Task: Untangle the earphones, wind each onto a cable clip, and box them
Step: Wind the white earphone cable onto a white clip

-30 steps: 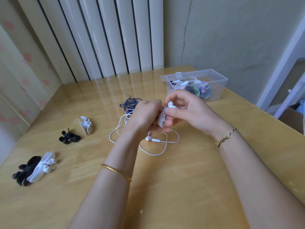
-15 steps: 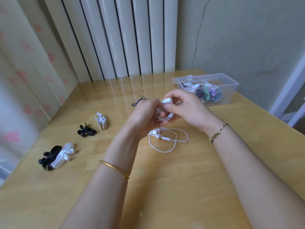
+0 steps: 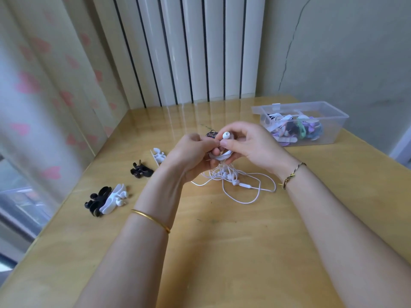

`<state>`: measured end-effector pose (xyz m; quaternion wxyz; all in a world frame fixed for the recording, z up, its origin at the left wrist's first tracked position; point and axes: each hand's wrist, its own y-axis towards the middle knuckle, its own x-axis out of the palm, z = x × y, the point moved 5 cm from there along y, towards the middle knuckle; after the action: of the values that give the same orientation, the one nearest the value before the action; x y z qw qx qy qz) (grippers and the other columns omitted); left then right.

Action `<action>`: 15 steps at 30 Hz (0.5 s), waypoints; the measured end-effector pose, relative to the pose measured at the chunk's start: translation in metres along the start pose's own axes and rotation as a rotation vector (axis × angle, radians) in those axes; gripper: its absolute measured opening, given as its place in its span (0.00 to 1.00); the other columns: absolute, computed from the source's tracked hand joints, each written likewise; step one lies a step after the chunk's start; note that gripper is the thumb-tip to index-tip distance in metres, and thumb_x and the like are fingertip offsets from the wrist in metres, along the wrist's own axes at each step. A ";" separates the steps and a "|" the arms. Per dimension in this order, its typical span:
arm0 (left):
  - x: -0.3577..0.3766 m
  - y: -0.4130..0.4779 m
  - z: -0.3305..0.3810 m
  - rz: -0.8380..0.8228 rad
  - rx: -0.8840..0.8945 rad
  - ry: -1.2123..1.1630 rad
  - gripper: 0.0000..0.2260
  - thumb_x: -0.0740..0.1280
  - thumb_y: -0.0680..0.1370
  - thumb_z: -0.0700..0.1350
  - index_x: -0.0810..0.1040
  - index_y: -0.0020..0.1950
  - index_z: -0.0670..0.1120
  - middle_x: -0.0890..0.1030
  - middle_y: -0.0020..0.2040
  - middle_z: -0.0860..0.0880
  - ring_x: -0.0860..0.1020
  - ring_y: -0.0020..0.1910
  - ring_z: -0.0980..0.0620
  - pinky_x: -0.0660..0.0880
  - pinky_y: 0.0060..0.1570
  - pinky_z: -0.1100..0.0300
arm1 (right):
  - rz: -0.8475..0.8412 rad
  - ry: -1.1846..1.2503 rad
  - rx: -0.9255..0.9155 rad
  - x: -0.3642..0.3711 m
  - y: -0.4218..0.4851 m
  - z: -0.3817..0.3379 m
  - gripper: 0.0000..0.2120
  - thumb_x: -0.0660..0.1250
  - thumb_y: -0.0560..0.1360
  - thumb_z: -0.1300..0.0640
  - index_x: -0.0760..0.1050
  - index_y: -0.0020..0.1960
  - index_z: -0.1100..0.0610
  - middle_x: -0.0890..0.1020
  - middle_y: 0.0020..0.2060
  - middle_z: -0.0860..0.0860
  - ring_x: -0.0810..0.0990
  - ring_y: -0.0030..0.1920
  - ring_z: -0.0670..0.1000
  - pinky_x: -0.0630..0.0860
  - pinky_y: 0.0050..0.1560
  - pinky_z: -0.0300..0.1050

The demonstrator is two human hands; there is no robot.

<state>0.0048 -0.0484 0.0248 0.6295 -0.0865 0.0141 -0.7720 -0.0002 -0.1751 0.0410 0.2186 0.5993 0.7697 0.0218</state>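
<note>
Above the middle of the wooden table (image 3: 222,252), my right hand (image 3: 249,144) holds a white cable clip (image 3: 227,136) with white earphone cable wound round it. My left hand (image 3: 191,156) pinches the cable beside the clip. The loose rest of the white earphones (image 3: 242,185) hangs down and lies in loops on the table under my hands. A dark blue earphone tangle (image 3: 211,133) peeks out behind my hands, mostly hidden. A clear plastic box (image 3: 333,134) at the right back holds several wound earphones.
Spare clips lie left of my hands: a white one (image 3: 158,154), a black one (image 3: 140,170), and a black and white pair (image 3: 106,200) near the table's left edge. A curtain hangs at the left; a white ribbed panel and wall stand behind.
My hands have risen a little with the clip, and more white cable has gathered under them. The view has shifted, so the table things sit further right.
</note>
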 end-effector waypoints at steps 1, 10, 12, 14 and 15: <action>-0.005 0.000 0.001 0.008 0.002 -0.005 0.02 0.62 0.79 0.32 0.73 0.47 0.35 0.72 0.30 0.45 0.72 0.22 0.55 0.68 0.23 0.65 | 0.011 0.018 0.000 0.003 0.003 0.000 0.05 0.65 0.76 0.69 0.77 0.50 0.64 0.79 0.39 0.59 0.81 0.38 0.51 0.82 0.39 0.48; -0.042 0.003 0.000 0.187 0.016 0.003 0.04 0.62 0.79 0.34 0.71 0.45 0.40 0.76 0.33 0.45 0.72 0.23 0.56 0.65 0.21 0.68 | 0.194 -0.113 -0.003 0.038 0.027 0.002 0.07 0.68 0.72 0.69 0.80 0.41 0.58 0.77 0.32 0.55 0.78 0.30 0.45 0.77 0.32 0.40; -0.055 0.005 0.000 0.204 0.010 0.097 0.07 0.65 0.79 0.37 0.72 0.41 0.44 0.77 0.36 0.47 0.73 0.30 0.56 0.66 0.24 0.66 | 0.208 -0.152 -0.002 0.045 0.031 -0.001 0.05 0.68 0.73 0.69 0.81 0.44 0.62 0.75 0.31 0.50 0.74 0.25 0.38 0.70 0.27 0.29; -0.070 0.010 0.005 0.228 0.044 0.265 0.04 0.65 0.79 0.40 0.75 0.44 0.47 0.80 0.40 0.50 0.76 0.36 0.56 0.69 0.28 0.65 | 0.229 -0.161 0.017 0.047 0.034 0.001 0.04 0.67 0.73 0.69 0.80 0.44 0.64 0.73 0.31 0.50 0.73 0.25 0.39 0.70 0.26 0.29; -0.080 0.014 0.009 0.270 0.094 0.360 0.04 0.64 0.79 0.39 0.76 0.47 0.47 0.81 0.43 0.50 0.77 0.40 0.56 0.71 0.30 0.64 | 0.239 -0.178 0.023 0.047 0.035 0.002 0.03 0.68 0.72 0.69 0.80 0.44 0.64 0.72 0.31 0.49 0.72 0.26 0.41 0.71 0.27 0.31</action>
<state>0.0351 0.0273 0.0223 0.7177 0.0846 0.1017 -0.6836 0.0236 -0.1221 0.0344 0.2749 0.6888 0.6707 -0.0143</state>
